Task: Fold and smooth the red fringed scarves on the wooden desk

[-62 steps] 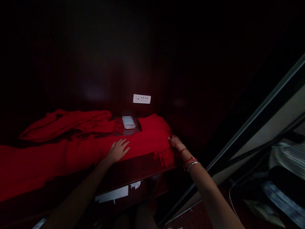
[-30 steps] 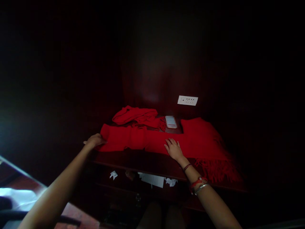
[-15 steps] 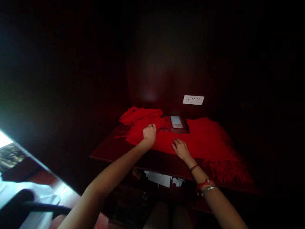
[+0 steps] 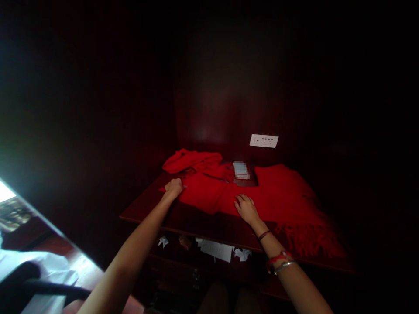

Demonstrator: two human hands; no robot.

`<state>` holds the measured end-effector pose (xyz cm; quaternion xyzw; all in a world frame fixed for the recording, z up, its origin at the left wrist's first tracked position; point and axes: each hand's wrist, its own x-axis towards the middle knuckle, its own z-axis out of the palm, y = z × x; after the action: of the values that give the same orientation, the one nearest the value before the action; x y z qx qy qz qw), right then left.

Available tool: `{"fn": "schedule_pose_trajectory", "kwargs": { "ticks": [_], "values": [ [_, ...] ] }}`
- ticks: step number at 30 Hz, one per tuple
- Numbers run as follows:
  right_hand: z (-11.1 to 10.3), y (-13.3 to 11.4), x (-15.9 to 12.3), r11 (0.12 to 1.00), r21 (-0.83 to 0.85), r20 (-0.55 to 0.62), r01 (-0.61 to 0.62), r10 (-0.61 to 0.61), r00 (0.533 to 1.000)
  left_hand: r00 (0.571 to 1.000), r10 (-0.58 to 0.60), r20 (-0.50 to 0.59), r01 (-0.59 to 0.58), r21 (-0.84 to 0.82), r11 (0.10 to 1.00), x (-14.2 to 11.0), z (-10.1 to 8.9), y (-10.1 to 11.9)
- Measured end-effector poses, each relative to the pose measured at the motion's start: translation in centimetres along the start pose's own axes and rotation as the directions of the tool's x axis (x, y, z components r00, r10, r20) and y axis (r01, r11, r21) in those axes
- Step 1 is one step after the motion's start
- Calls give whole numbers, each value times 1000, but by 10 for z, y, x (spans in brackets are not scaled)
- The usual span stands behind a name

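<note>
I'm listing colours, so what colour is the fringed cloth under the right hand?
The fringed cloth is red, fringe included, seen best in the head view.

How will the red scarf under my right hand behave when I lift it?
The red scarf is probably floppy, since it lies flat with soft creases. Its loose fringe would likely dangle. Looking like thin cloth, it's probably light too.

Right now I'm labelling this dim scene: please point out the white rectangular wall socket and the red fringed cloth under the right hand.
White rectangular wall socket (image 4: 264, 141): head view, middle of its faceplate.
Red fringed cloth (image 4: 284, 196): head view, broad part above the fringe.
</note>
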<state>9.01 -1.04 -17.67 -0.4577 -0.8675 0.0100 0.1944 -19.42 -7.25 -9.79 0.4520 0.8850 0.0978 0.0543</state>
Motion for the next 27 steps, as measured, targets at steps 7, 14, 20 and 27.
{"fn": "schedule_pose_trajectory", "kwargs": {
  "ticks": [7,14,20,27],
  "values": [
    [-10,0,11,938,345,-91,33,-2,996,944,156,-291,-176,-41,984,-7,2,11],
    [-35,-17,29,204,902,347,-381,184,920,817,419,-396,-527,-218,822,-23,-2,61],
    [-37,-8,23,-109,834,551,-540,195,811,330,934,-137,-877,-411,249,-96,23,100],
    [-34,-17,5,283,819,421,-499,293,858,663,744,-78,-696,-429,575,-37,-2,33]
  ]
}}
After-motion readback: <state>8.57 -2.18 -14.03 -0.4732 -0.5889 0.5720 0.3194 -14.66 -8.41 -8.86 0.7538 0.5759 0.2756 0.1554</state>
